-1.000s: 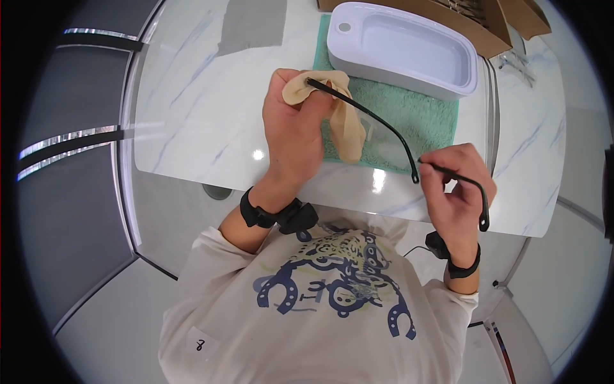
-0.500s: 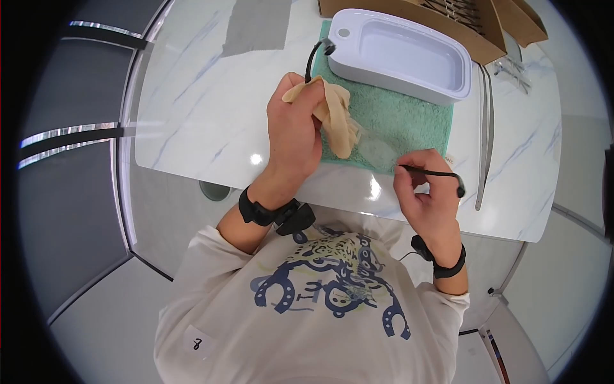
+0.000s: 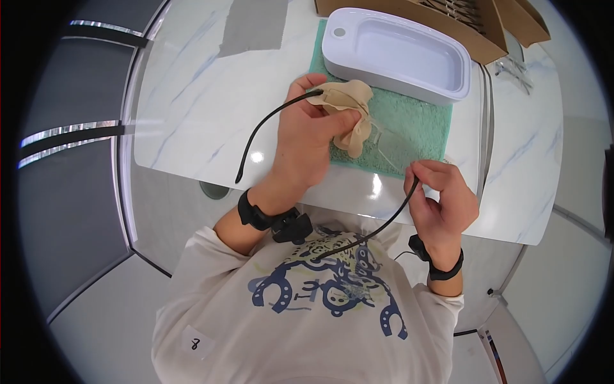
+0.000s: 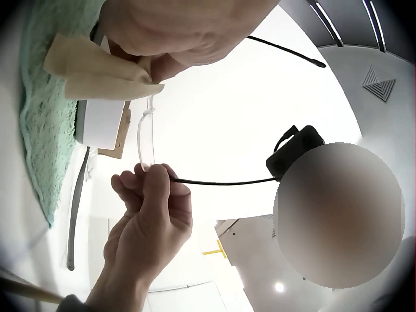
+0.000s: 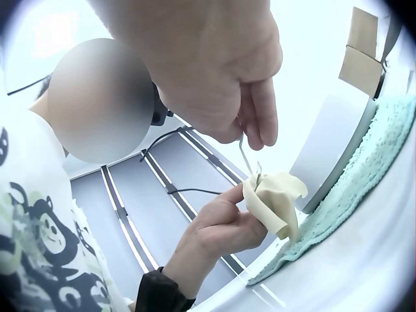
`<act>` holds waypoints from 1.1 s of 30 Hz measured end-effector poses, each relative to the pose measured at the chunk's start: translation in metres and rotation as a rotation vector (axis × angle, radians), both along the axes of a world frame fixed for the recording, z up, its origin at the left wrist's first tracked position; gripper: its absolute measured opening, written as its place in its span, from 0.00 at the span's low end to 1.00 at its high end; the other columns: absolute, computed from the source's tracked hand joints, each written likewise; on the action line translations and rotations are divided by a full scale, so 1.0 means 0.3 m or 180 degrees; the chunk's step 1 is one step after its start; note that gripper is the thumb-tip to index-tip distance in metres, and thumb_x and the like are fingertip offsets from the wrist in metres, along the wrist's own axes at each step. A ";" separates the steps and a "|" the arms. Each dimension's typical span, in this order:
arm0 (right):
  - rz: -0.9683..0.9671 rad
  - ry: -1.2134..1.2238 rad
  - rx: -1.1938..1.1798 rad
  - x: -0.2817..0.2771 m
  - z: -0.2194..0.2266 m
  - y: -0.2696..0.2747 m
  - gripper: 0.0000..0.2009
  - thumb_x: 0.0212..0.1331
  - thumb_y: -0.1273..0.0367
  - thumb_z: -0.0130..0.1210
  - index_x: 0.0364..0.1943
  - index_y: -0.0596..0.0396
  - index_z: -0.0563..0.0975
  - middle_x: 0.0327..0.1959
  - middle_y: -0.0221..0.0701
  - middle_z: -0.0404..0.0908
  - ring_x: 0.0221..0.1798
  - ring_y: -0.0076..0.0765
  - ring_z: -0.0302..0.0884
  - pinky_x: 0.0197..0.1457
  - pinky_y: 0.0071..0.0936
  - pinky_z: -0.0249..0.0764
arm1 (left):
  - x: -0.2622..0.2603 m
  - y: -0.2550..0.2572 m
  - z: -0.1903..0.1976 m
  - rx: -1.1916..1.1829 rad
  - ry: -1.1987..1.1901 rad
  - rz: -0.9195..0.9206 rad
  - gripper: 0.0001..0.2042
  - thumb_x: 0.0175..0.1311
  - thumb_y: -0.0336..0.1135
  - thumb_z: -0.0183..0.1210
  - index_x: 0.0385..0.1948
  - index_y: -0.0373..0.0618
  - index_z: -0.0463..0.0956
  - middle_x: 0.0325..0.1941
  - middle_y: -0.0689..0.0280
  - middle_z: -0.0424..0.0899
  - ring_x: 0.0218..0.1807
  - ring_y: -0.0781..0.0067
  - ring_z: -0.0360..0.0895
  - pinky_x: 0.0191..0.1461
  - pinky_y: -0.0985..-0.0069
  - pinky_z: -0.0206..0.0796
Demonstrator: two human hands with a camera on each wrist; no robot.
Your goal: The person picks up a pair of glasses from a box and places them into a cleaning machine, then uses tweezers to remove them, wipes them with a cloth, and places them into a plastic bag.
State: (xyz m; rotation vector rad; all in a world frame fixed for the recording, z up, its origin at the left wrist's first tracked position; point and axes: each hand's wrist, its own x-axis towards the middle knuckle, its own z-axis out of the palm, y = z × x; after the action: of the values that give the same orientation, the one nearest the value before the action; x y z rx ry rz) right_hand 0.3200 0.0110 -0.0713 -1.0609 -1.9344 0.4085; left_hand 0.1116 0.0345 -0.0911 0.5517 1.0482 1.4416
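Note:
A pair of eyeglasses with clear lenses and thin dark temples [image 3: 384,227] spans both hands in front of the chest. My left hand [image 3: 306,144] pinches a beige cloth [image 3: 348,96] folded around one lens, thumb on top. That lens is hidden by the cloth; the other lens [image 4: 147,136] shows bare between the hands. At the outer end of the frame, my right hand [image 3: 446,197] pinches near the hinge with thumb and fingertips. Both temples stick out towards the body. In the right wrist view the cloth [image 5: 276,205] bunches over the left fingers.
Beyond the hands, a white tub-shaped device [image 3: 332,51] stands on a green towel [image 3: 416,134]. An open cardboard box [image 3: 409,16] holding several glasses is behind it. A grey cloth [image 3: 254,25] lies at the far left, a grey metal strip [image 3: 484,128] at the right.
The eyeglasses have been turned over between the hands, so the temples swing round to point at the body. The left thumb has shifted across the cloth; the right hand keeps its pinch.

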 end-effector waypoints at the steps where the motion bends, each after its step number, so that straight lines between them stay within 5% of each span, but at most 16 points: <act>1: 0.0010 0.0001 -0.0006 0.001 0.008 -0.002 0.12 0.45 0.82 0.68 0.34 0.54 0.82 0.33 0.31 0.86 0.25 0.30 0.80 0.27 0.21 0.73 | -0.003 0.002 0.010 -0.0080 0.0018 0.0088 0.29 0.60 0.19 0.62 0.60 0.39 0.55 0.50 0.56 0.81 0.47 0.68 0.82 0.52 0.74 0.76; 5: 0.0172 -0.0102 0.0296 0.003 0.010 -0.001 0.13 0.43 0.81 0.70 0.33 0.54 0.82 0.33 0.31 0.87 0.24 0.29 0.80 0.26 0.21 0.73 | -0.019 0.024 0.014 -0.0161 -0.0049 0.0343 0.29 0.59 0.18 0.62 0.60 0.39 0.56 0.49 0.56 0.81 0.48 0.68 0.82 0.53 0.73 0.76; 7: 0.0219 -0.0036 0.0331 0.010 0.006 0.005 0.13 0.43 0.81 0.70 0.34 0.54 0.82 0.33 0.31 0.87 0.24 0.29 0.80 0.26 0.21 0.73 | -0.004 -0.003 -0.003 -0.0031 0.0006 -0.0316 0.28 0.59 0.17 0.61 0.59 0.39 0.58 0.49 0.56 0.81 0.48 0.68 0.82 0.53 0.72 0.77; 12: 0.0314 0.0098 -0.0034 0.025 0.016 0.003 0.12 0.43 0.82 0.69 0.33 0.56 0.82 0.32 0.32 0.86 0.25 0.27 0.80 0.25 0.20 0.73 | -0.045 0.023 -0.041 -0.0020 0.0059 0.0111 0.25 0.60 0.19 0.62 0.57 0.37 0.61 0.49 0.56 0.83 0.49 0.70 0.82 0.52 0.73 0.77; 14: 0.0276 0.0071 -0.0033 0.031 0.025 -0.003 0.12 0.44 0.83 0.69 0.32 0.56 0.81 0.31 0.32 0.86 0.24 0.27 0.80 0.25 0.20 0.72 | -0.041 -0.013 -0.065 -0.0311 -0.0089 -0.0686 0.25 0.61 0.20 0.62 0.58 0.37 0.61 0.48 0.56 0.83 0.48 0.70 0.83 0.51 0.73 0.77; 18: 0.0282 0.0108 -0.0093 0.024 0.031 -0.005 0.11 0.45 0.83 0.68 0.32 0.57 0.81 0.31 0.32 0.86 0.24 0.28 0.80 0.24 0.20 0.72 | -0.023 0.005 0.026 -0.0041 -0.0019 -0.0100 0.25 0.61 0.22 0.63 0.58 0.36 0.62 0.49 0.58 0.84 0.43 0.71 0.84 0.47 0.73 0.78; 26: 0.0260 0.0147 -0.0262 0.024 0.055 -0.006 0.10 0.45 0.83 0.67 0.32 0.59 0.81 0.30 0.33 0.86 0.25 0.29 0.82 0.24 0.20 0.73 | -0.040 0.029 -0.012 -0.0204 0.0088 -0.0584 0.21 0.61 0.21 0.61 0.55 0.35 0.67 0.43 0.59 0.85 0.40 0.73 0.83 0.44 0.76 0.76; 29: 0.0309 0.0147 -0.0257 0.039 0.058 0.001 0.10 0.46 0.83 0.67 0.33 0.59 0.81 0.30 0.34 0.86 0.25 0.29 0.83 0.25 0.20 0.74 | 0.027 0.012 0.006 -0.0074 0.0029 0.0117 0.14 0.63 0.21 0.59 0.49 0.33 0.71 0.38 0.58 0.86 0.37 0.73 0.84 0.43 0.76 0.76; 33: 0.0285 0.0192 -0.0376 0.033 0.051 -0.002 0.10 0.47 0.84 0.66 0.33 0.59 0.82 0.31 0.34 0.86 0.27 0.30 0.84 0.26 0.20 0.75 | -0.052 0.058 0.036 0.0078 -0.0053 -0.0270 0.24 0.62 0.22 0.61 0.59 0.33 0.63 0.46 0.57 0.84 0.45 0.72 0.84 0.49 0.75 0.76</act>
State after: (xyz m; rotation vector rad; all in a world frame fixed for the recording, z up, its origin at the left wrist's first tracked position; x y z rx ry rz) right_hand 0.3299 0.0102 -0.0560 -1.0275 -1.9281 0.6044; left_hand 0.0961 0.0519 -0.0804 0.5943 0.9839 1.3838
